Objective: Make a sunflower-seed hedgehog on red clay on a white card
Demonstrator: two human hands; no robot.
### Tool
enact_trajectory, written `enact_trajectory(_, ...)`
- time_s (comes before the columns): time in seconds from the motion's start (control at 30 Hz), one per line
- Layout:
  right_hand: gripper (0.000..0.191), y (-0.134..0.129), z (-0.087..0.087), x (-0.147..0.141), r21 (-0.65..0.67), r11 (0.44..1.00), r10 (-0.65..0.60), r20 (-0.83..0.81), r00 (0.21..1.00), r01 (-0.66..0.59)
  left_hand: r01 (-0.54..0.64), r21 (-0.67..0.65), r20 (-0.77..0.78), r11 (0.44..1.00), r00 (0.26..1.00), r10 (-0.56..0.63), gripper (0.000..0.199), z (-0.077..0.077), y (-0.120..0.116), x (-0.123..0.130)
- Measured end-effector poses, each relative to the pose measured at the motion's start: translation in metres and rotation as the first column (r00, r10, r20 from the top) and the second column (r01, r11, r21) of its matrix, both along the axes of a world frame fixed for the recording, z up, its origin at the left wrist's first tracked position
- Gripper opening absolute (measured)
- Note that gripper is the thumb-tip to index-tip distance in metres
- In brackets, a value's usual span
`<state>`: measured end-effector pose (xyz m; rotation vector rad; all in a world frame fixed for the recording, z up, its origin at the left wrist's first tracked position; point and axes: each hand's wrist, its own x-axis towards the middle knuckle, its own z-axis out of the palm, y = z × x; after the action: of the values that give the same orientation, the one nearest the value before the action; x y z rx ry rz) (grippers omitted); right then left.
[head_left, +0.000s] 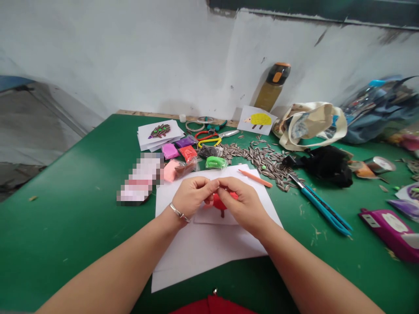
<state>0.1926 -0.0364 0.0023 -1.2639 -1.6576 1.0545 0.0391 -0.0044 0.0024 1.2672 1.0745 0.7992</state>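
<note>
The left-hand grip (191, 198) and right-hand grip (244, 205) are pressed together fingertip to fingertip; anything pinched is hidden. Red modelling clay (222, 203) lies directly below, nearer the right-hand grip, long axis crosswise, on a paper card (214, 216) over white sheets (199, 257) on the green desk (65, 244).

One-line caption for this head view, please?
The left hand and right hand meet over a red modelling-clay shape on white paper, on a green worktable beside striped sunflower seeds.
</note>
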Motion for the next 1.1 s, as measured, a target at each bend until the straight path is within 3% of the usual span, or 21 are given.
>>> enact_trajectory(0.37,0.020,0.0031,-0.0006,0.0002,0.091,0.995,-0.037,0.093,0.995,0.029,0.011,-0.096,0.092,0.995,0.996,-0.002,0.039,-0.0023,-0.0028,0.0039)
enact_trajectory(0.77,0.023,0.0033,-0.0068,0.0008,0.046,0.995,-0.095,0.033,0.995,0.093,0.051,-0.062,0.125,0.997,0.991,-0.043,0.032,0.0002,-0.0038,0.0046)
enact_trajectory(1.1,0.024,0.0032,-0.0025,-0.0001,0.118,0.993,-0.001,0.073,0.997,-0.008,0.031,-0.059,0.106,0.998,0.994,-0.024,0.043,0.0006,-0.0049,0.0072)
